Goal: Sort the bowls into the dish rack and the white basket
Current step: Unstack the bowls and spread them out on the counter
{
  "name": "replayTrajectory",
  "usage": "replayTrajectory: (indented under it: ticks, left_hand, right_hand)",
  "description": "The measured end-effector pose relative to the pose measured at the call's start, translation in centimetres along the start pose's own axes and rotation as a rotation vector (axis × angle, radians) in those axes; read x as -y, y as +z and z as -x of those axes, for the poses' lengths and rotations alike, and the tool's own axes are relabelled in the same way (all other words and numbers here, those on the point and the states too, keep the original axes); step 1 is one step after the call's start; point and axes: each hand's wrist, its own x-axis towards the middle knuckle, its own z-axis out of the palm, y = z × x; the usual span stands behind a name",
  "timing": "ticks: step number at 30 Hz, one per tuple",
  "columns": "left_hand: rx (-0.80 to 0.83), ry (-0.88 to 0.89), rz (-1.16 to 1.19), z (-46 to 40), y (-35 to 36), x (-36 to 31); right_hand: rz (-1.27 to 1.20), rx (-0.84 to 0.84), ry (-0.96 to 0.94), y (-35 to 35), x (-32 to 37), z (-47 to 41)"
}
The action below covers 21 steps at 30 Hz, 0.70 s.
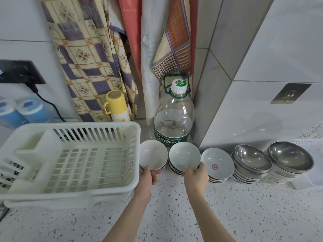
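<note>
Sitting at nine o'clock on the speckled counter [227, 215], the white basket [70, 165] has slatted walls and a grid floor, and holds no bowls. Behind it, toward ten o'clock, a black socket [19, 71] with a plugged cable is on the wall, and two blue-capped containers [22, 109] stand below it. A yellow-lidded flask [116, 105] stands at the basket's far right corner, in front of hanging patterned cloths [90, 55].

Just right of the basket, at the frame's centre, the left hand [148, 177] grips the near rim of the top bowl of the first stack [153, 155] of white bowls, thumb over the edge and fingers curled beneath. At twelve o'clock behind the bowls stands a large clear water bottle [173, 119] with a green label and white cap.

The right hand [195, 177] pinches the near rim of the top bowl of the second stack [184, 157], which is tilted toward the camera. Touching it on the right is a third stack [217, 163], whose top bowl has a red mark inside.

Toward three o'clock, two steel stacks [251, 159] of nested metal bowls sit side by side against the tiled wall, the farther one [291, 158] beside a white tray edge [312, 175] at the frame's right side. A metal wall hook [290, 93] is stuck on the tile above them. The dish rack cannot be clearly made out.
</note>
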Motion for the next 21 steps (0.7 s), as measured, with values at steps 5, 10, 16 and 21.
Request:
replayTrajectory:
  ticks: [5,10,16,21]
  left_hand:
    - [0.073,0.052,0.058,0.5,-0.4,0.3]
    - [0.18,0.126,0.129,1.3,-0.2,-0.1]
    - [0.291,0.233,0.143,3.0,0.0,-0.3]
    - [0.327,0.223,0.153,5.4,-0.2,1.6]
  right_hand:
    - [-0.147,-0.015,-0.067,-1.1,0.6,0.6]
    - [-0.316,-0.005,-0.106,-2.7,0.7,1.3]
    - [-0.437,0.004,-0.116,-5.0,-0.1,2.7]
    - [-0.541,-0.019,-0.106,-8.0,-2.0,4.5]
